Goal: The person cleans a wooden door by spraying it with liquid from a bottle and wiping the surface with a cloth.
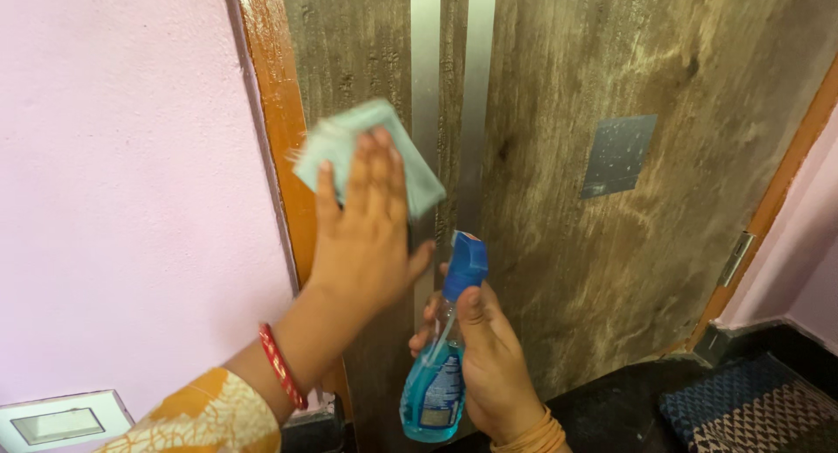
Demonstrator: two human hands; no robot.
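Spray bottle [434, 379], clear with blue liquid and blue nozzle, before wooden door's [611, 156] lower edge; white-blue label [445, 387], rectangular, on its front.

My left hand [362, 230] covers the middle of the cloth [371, 156], whose edges are blurred at centre frame. My right hand [489, 357] hides part of the spray bottle [432, 392]; its label is too small to read. The switch plate [61, 421] and mat [751, 409] are cut off at the bottom edge.
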